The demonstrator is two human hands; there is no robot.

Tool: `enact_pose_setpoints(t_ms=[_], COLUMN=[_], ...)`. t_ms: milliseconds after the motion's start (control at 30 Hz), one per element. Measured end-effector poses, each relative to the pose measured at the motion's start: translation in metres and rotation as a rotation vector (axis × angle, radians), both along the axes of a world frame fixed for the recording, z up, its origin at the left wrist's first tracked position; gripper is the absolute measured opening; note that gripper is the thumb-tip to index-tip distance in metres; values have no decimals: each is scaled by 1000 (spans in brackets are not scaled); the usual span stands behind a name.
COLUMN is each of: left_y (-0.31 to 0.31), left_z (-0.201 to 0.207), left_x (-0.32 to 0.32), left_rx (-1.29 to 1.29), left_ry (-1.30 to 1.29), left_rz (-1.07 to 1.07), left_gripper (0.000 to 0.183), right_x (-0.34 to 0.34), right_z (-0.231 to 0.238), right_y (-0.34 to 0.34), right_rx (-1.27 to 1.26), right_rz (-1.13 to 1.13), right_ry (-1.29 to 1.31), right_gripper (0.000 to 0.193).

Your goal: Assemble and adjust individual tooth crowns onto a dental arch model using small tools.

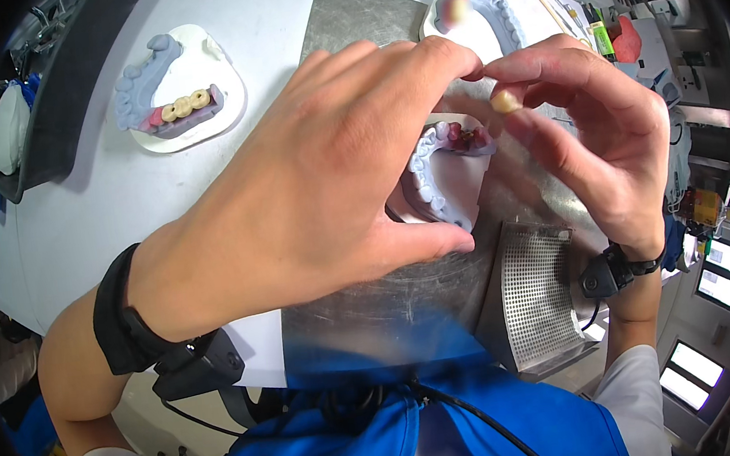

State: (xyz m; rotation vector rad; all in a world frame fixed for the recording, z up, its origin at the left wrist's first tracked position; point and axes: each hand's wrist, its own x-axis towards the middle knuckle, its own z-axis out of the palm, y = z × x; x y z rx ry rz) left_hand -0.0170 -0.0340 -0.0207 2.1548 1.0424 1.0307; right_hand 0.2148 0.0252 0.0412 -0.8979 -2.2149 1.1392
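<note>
My left hand (306,172) is wrapped round a dental model (433,181), thumb at its near edge and fingers reaching over its far side. That model has grey teeth on a pale base, with a dark pink gum section (468,137) at its right end. Just right of it, my right hand (598,114) pinches a small cream dental crown (506,102) between thumb and index finger. The crown is held above and apart from the gum section. My two index fingertips come close together there. Part of the model is hidden behind my left hand.
Another dental model (228,109) with a cream bridge (187,105) sits at the far left. A third model (499,18) lies at the back by a metal plate (360,15). A perforated metal guard (539,294) stands near right; a black tray (41,111) at far left.
</note>
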Motion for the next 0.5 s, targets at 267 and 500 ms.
enact_pose_setpoints(t_ms=[267, 500], left_y=[0, 0], left_z=[1, 1], left_x=[0, 0], left_rx=[-21, -7], left_ry=[9, 17], left_rz=[-2, 9], left_gripper=[88, 89], right_x=[9, 3], right_z=[9, -3], right_y=[1, 1], right_rx=[-229, 54], right_rz=[-68, 68], right_ry=[49, -65], right_gripper=[19, 21])
